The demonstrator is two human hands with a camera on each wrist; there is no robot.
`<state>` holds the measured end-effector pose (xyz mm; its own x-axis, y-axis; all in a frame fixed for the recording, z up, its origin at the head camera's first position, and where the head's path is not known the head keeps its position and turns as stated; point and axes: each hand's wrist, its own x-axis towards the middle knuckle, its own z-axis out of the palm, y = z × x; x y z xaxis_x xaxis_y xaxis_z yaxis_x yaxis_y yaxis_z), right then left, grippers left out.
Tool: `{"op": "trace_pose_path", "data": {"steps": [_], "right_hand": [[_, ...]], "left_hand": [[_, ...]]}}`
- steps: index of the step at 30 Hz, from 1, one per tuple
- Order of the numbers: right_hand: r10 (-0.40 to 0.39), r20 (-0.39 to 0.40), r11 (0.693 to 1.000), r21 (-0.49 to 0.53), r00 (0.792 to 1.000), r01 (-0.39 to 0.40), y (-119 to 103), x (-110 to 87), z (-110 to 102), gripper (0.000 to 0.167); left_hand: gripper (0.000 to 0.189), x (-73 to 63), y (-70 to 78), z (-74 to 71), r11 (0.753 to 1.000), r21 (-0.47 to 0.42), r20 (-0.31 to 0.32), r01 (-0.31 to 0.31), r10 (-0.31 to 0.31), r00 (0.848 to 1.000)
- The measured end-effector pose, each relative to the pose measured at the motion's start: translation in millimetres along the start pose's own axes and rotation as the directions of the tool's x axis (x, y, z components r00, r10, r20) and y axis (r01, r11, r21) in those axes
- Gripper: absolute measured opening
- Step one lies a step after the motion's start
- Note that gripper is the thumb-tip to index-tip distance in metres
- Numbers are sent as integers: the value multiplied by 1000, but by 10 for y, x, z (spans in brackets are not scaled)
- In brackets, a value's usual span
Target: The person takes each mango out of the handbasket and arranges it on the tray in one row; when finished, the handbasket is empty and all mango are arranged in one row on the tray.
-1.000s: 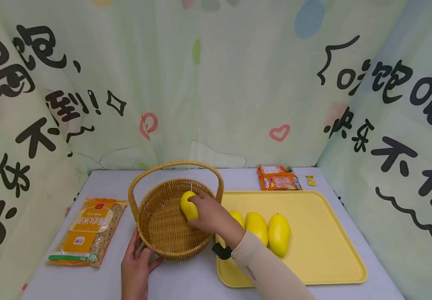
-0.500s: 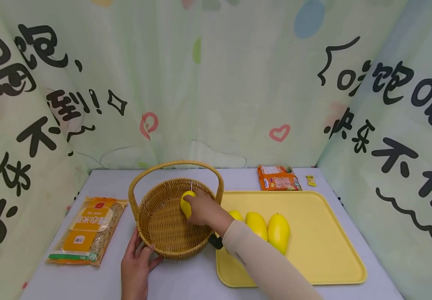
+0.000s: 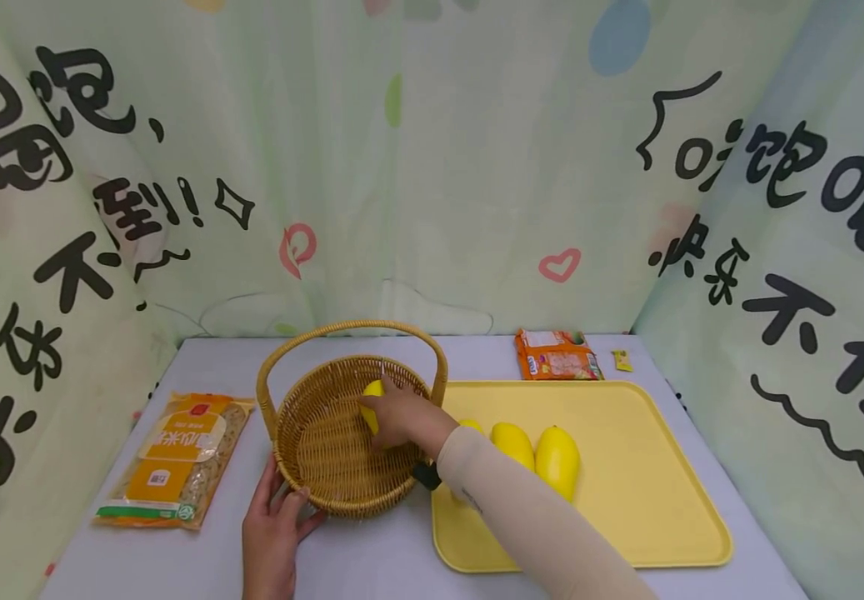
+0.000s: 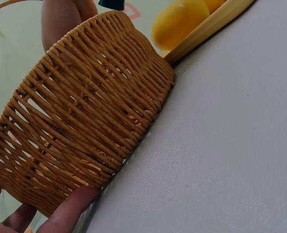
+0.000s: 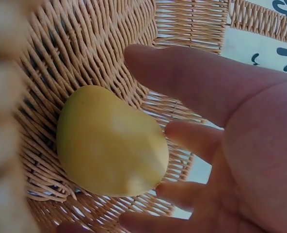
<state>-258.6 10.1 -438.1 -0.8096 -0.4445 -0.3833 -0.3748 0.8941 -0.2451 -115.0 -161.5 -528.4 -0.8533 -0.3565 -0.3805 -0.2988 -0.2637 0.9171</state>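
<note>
A wicker basket [image 3: 327, 450] with a tall arched handle stands on the table. At its near left side my left hand [image 3: 274, 533] holds the outer wall, thumb in front and fingers farther round the curve. Inside, a yellow mango [image 5: 109, 145] lies against the woven wall. Over it reaches my right hand [image 3: 405, 417], thumb stretched out and apart from the fruit, fingertips at its side in the right wrist view. More mangoes [image 3: 557, 462] lie on the left part of a yellow tray [image 3: 656, 475], one partly hidden behind the right sleeve.
Left of the basket lies an orange and clear food packet [image 3: 177, 462]. Behind the tray are a red-orange snack packet [image 3: 557, 356] and a small yellow sachet [image 3: 622, 361]. Printed curtains [image 3: 469, 183] enclose the back and both sides of the table.
My right hand has moved slightly left and deeper into the basket with the mango. The fruit now shows less in the head view. The left hand and basket stay put.
</note>
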Motion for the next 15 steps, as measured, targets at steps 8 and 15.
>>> {"op": "trace_pose_path", "data": {"steps": [8, 15], "right_hand": [[-22, 29, 998, -66, 999, 24, 9, -21, 5, 78], [-54, -16, 994, -91, 998, 53, 19, -44, 25, 75]], "left_hand": [[81, 6, 0, 6, 1000, 0, 0, 11, -11, 1000], [81, -2, 8, 5, 1000, 4, 3, 6, -6, 1000]]}}
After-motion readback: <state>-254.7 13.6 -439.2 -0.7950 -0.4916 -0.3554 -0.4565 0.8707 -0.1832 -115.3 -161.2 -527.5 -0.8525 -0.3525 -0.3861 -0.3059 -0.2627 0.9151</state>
